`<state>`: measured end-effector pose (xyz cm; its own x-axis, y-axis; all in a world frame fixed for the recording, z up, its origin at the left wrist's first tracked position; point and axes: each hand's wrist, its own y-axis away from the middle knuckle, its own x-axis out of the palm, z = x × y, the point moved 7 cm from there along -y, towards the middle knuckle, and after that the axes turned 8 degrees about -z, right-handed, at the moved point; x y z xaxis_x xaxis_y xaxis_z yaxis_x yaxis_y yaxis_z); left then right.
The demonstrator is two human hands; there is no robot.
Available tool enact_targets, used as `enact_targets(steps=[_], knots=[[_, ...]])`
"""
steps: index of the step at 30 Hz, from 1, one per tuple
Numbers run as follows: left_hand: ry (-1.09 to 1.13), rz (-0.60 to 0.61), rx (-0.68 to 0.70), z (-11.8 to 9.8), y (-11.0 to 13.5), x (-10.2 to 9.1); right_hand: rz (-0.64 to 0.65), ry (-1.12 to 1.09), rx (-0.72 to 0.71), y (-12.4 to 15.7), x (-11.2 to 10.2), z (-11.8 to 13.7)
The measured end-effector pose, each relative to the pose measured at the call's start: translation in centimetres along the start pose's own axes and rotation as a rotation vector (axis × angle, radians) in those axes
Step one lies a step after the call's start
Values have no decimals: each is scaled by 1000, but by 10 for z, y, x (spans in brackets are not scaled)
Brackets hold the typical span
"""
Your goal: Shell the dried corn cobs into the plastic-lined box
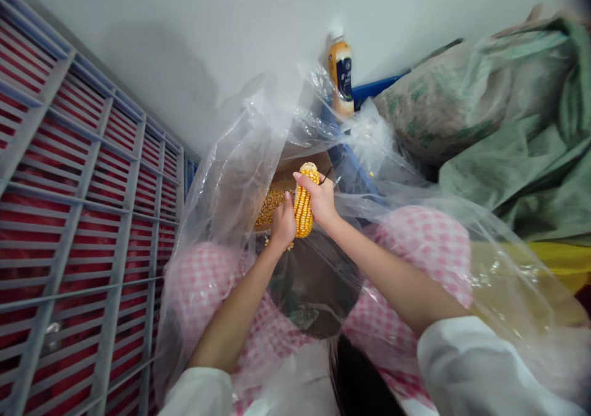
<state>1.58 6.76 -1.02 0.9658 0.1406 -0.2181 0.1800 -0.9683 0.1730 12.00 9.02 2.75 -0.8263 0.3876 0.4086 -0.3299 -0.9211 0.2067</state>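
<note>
One big slatted rack [83, 199] fills the left side, red showing btwn its bars; opp., greenish sacks [526, 185] slump on the right. Clear plastic [221, 170] spreads btwn them, incl. over knees in pink-check cloth [425, 244]. Beyond the hands, nr the wall: a bottle w/ dark label [342, 74].

Right hand [322, 196] grasps the corn cob [303, 210] from its right, thumb laid across the far end. Left hand [283, 222] is curled at the cob's lower left, thumb pointing away from the body — can't tell if those fingers grip it or just rest close.

Cob sits btwn the two hands, long axis approx. fore-and-aft, far end tipped slightly right, pale tip pointing away; right hand is nearer that tip, left hand nearer the near end. Loose kernels [266, 208] lie below — mostly left of the cob.
</note>
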Motion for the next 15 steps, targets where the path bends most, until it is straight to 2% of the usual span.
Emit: enact_targets(steps=[3, 5, 11, 13, 15], knots=[[92, 72, -30, -6, 0, 6, 44, -2, 102, 2, 1, -3], [40, 53, -7, -13, -4, 1, 34, -7, 124, 1, 1, -3], [-439, -161, 97, -20, -34, -41, -60, 32, 22, -9, -2, 2], [-447, -166, 84, -21, -38, -45, -87, 121, -49, -10, -4, 6], [-316, -79, 5, -21, -34, -38, -112, 230, -111, -9, -5, 9]])
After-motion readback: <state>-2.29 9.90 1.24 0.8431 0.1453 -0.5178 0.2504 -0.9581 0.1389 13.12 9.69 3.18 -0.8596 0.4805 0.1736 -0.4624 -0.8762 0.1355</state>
